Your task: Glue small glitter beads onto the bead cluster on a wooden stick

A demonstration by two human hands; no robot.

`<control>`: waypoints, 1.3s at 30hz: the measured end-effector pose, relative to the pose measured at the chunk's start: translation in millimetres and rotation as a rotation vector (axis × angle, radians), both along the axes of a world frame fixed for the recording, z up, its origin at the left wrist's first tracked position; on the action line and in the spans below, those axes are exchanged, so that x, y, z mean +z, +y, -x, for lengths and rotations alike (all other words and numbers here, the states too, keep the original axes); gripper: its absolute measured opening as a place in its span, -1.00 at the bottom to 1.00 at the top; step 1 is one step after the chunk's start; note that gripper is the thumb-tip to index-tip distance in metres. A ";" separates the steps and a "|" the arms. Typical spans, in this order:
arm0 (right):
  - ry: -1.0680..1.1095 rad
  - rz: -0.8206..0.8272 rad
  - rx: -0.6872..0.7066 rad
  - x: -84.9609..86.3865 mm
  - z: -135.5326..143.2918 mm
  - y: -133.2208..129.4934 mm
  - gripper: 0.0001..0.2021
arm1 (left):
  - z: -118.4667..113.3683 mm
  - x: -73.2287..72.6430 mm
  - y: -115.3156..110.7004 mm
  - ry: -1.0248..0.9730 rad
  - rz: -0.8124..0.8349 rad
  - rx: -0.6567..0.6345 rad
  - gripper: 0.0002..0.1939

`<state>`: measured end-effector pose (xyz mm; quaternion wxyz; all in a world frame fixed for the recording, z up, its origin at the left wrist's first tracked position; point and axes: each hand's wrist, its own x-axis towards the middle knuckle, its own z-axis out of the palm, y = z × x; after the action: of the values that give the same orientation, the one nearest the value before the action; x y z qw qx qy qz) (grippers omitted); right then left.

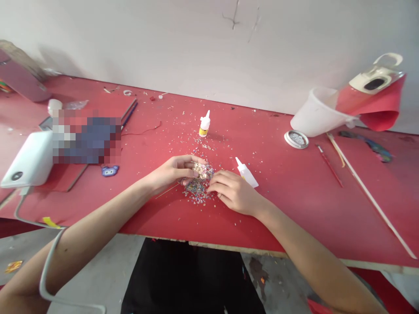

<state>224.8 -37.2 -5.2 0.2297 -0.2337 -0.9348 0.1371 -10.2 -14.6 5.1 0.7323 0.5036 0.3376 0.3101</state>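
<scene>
A loose pile of small glittery chips [198, 195] lies on the red table in front of me. Above its upper part, my left hand [178, 170] pinches a small gold-and-pink ornament [200, 170], partly covered by my fingers. My right hand [233, 190] rests at the pile's right edge, fingers curled with their tips among the chips; whatever they pinch is too small to make out. Just behind that hand a white glue bottle [248, 175] lies on its side. Another glue bottle [203, 125], with a yellow label, stands upright beyond the pile.
To the right are a white bucket [312, 112] leaning over, a round lid holding clear bits [297, 139], a red brush [330, 166] and a long white strip [373, 198]. On the left lie a white power bank [31, 159] with a cable and a blue clip-like piece [109, 171].
</scene>
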 end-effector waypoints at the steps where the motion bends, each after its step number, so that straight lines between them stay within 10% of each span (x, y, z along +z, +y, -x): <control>1: -0.004 -0.009 -0.008 -0.7 -0.6 0.1 -0.72 | -2.1 0.2 -1.5 0.007 0.003 -0.029 -0.70; 12: -0.019 -0.023 -0.002 -1.9 7.1 -3.2 -0.63 | 20.8 8.4 11.8 0.154 -0.124 0.168 -0.69; 16: -0.011 -0.031 0.027 1.4 4.9 -5.8 -0.63 | 22.3 9.9 13.1 0.194 -0.106 0.133 -0.70; 23: -0.043 0.040 -0.357 -2.8 0.1 -8.6 -0.73 | 22.2 9.7 14.2 0.299 -0.112 0.042 -0.66; 39: 0.120 0.183 -0.396 -2.6 1.3 -5.5 -0.89 | 23.9 9.2 14.7 0.286 -0.136 -0.039 -0.64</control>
<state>223.5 -42.7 -7.8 0.2850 -0.4238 -0.8391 0.1872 -34.0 0.2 14.3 0.6469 0.5976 0.4066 0.2430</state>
